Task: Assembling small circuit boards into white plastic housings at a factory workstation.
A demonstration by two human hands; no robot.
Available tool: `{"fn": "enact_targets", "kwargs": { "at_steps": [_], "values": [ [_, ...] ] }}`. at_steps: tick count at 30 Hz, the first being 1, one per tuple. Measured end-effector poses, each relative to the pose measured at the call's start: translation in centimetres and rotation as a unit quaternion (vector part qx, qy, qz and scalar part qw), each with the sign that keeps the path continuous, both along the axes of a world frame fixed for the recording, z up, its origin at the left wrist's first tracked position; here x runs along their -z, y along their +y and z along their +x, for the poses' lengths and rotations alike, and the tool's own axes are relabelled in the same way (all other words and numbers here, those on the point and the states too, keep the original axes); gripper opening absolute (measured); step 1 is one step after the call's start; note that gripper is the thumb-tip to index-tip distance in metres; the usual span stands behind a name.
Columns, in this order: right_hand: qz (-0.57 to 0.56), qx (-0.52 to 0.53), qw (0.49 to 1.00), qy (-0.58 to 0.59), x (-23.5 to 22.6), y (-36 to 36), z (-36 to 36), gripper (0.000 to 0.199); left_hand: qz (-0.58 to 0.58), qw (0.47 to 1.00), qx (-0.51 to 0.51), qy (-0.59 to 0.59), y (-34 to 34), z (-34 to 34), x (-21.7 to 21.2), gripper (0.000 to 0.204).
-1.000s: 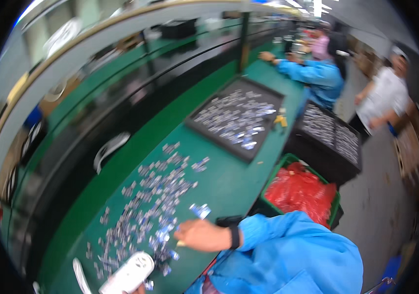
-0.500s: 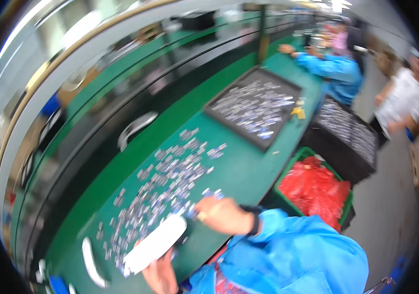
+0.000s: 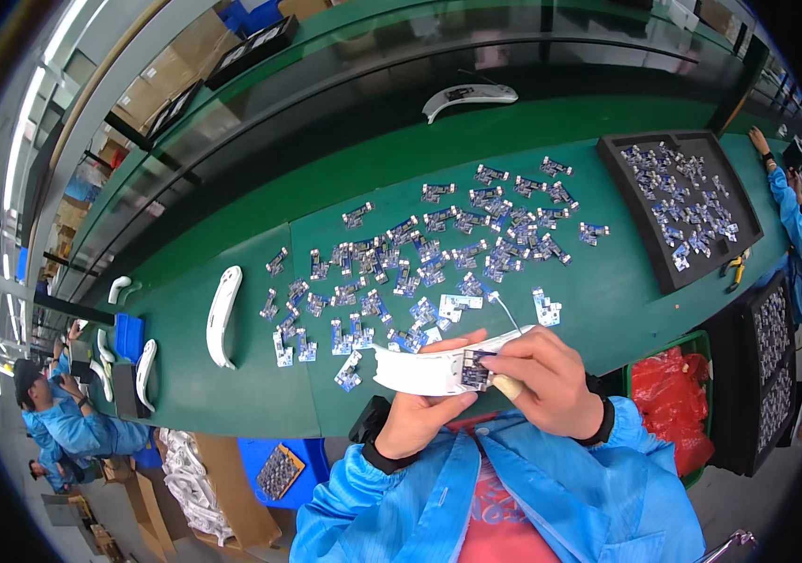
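Observation:
A white curved plastic shell (image 3: 412, 372) lies across my left hand (image 3: 414, 422), whose fingers and thumb close round it from below and behind. At the shell's right end, my right hand (image 3: 551, 387) pinches a small blue circuit board (image 3: 474, 370) against its inner side. A thin pale wire (image 3: 508, 311) sticks up beside the right fingertips. Beyond both hands, many loose circuit boards (image 3: 434, 267) lie scattered on the green table (image 3: 260, 394). Another white shell (image 3: 223, 317) rests to the left of them.
A black foam tray (image 3: 753, 220) of boards stands at the right, near yellow-handled pliers (image 3: 737, 267). A green crate (image 3: 707, 347) with red bags sits below the table's right edge. Another shell (image 3: 469, 96) lies at the back. Co-workers in blue are at both sides.
The view has swung to the right and steadied. My right hand has come from the scattered boards to the shell and now holds a board there. The left hand still holds the shell.

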State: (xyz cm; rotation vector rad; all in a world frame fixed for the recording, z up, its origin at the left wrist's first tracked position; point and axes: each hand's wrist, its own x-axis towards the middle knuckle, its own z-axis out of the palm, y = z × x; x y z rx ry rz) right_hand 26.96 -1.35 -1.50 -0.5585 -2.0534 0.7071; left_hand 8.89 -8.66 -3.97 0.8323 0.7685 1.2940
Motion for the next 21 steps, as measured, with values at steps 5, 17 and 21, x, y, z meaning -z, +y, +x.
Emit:
{"fn": "enact_targets", "kwargs": {
  "at_steps": [5,17,21],
  "values": [
    [0.094,0.008,0.995,-0.033,0.4,-0.5,-1.0,0.036,-0.012,1.0,-0.003,0.002,-0.3,0.4,0.4,0.061],
    [0.139,0.003,0.989,-0.059,0.9,-0.7,-2.1,0.04,-0.032,0.999,0.007,-0.015,-0.2,0.1,0.5,0.06],
    [0.136,-0.002,0.987,-0.085,0.7,-0.9,-1.9,0.04,-0.033,0.999,0.01,-0.009,-0.6,0.1,0.4,0.056]
  ]
}}
